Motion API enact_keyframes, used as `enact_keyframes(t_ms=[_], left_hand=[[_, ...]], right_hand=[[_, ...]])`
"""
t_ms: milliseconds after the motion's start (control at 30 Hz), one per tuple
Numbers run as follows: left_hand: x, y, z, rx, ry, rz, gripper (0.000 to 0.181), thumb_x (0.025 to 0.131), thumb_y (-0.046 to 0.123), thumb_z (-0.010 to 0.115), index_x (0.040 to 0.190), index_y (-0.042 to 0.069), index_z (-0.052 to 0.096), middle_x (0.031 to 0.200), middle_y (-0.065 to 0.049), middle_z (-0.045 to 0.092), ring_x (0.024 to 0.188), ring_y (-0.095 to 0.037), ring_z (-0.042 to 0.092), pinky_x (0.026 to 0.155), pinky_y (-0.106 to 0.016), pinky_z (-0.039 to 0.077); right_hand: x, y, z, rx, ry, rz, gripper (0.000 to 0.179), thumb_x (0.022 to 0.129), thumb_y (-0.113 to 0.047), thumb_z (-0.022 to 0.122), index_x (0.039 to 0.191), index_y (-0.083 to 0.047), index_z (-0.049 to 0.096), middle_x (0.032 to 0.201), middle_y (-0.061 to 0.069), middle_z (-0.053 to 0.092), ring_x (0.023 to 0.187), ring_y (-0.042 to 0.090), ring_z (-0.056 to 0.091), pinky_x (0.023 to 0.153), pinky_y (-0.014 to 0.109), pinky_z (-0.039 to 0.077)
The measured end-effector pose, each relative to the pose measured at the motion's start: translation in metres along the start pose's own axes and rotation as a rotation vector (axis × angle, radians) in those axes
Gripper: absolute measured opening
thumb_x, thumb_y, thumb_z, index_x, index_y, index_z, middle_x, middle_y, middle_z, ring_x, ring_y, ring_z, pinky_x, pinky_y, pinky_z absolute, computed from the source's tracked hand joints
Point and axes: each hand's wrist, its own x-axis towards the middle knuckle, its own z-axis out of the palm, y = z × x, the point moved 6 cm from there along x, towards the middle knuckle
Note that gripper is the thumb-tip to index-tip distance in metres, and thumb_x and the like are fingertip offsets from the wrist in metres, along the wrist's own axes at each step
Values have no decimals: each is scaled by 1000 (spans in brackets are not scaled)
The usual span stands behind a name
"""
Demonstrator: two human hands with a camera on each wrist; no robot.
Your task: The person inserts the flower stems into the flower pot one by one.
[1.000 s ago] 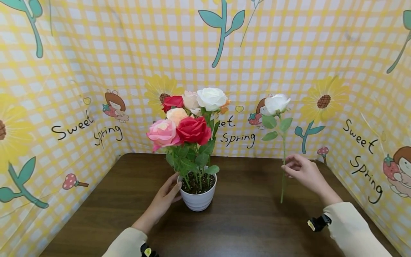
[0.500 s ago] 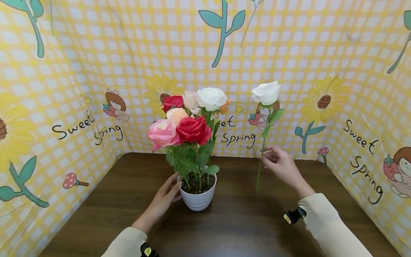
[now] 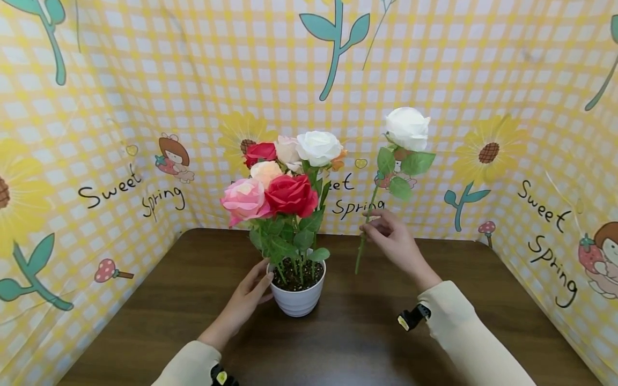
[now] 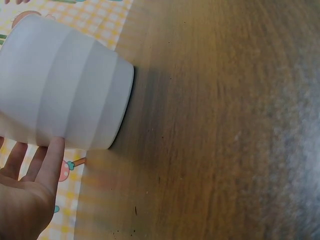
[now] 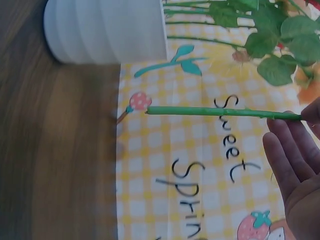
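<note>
My right hand [image 3: 393, 238] pinches the green stem [image 5: 210, 112] of a white rose [image 3: 407, 128]. The rose is held up in the air, its bloom leaning right and its bare lower end pointing down toward the pot side. On the table stands a white ribbed flowerpot [image 3: 298, 300] filled with dark soil [image 3: 294, 281]. Several roses stand in it, among them a red rose [image 3: 292, 195], a pink rose [image 3: 245, 201] and another white rose [image 3: 318, 148]. Against the pot's left side rests my left hand [image 3: 248, 289]; in the left wrist view its fingers [image 4: 52, 162] look fairly straight.
The dark wooden table [image 3: 193, 300] lies under the pot. A yellow checked cloth [image 3: 270, 64] with printed flowers and lettering hangs at the back and along both sides. Green leaves [image 3: 280, 247] spread over the pot's rim.
My right hand has moved left toward the pot and slightly up, carrying the white rose, whose bloom now leans right and whose stem has turned. My left hand and the pot have stayed put.
</note>
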Motion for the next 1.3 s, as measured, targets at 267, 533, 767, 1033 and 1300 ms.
enact_keyframes(t_ms=[267, 533, 767, 1033, 1300], left_hand=[[-1, 4, 1, 0, -3, 10, 56, 107, 31, 52, 157, 15, 32, 149, -20, 39, 135, -38, 42, 99, -47, 51], [-3, 7, 2, -9, -12, 23, 55, 107, 30, 50, 157, 14, 32, 150, -22, 37, 136, -39, 40, 100, -49, 50], [-4, 8, 2, -3, -9, 21, 55, 107, 29, 51, 157, 14, 32, 149, -22, 37, 136, -39, 40, 99, -48, 51], [-3, 6, 2, -4, -13, 17, 56, 107, 31, 51, 157, 15, 32, 149, -22, 37, 136, -38, 40, 99, -47, 51], [-2, 3, 1, 7, -8, 15, 56, 107, 31, 51, 157, 15, 32, 149, -21, 37, 135, -38, 41, 98, -46, 52]], right_hand=[[20, 13, 18, 106, 8, -105, 23, 101, -2, 58, 124, -1, 59, 105, 26, 69, 85, 38, 69, 76, 46, 60], [27, 0, 36, 194, 1, -167, 25, 101, 1, 56, 126, 4, 57, 107, 28, 68, 95, 42, 68, 77, 47, 60], [24, -24, 50, 191, -10, -99, 25, 101, 2, 54, 126, 6, 56, 107, 31, 67, 99, 46, 66, 81, 47, 60], [33, 2, 74, 140, -45, -106, 30, 100, 3, 56, 129, 8, 53, 105, 29, 68, 89, 42, 68, 76, 40, 61], [32, 9, 85, 64, -104, -119, 26, 102, -10, 58, 128, -10, 58, 101, 10, 72, 83, 24, 70, 71, 35, 60]])
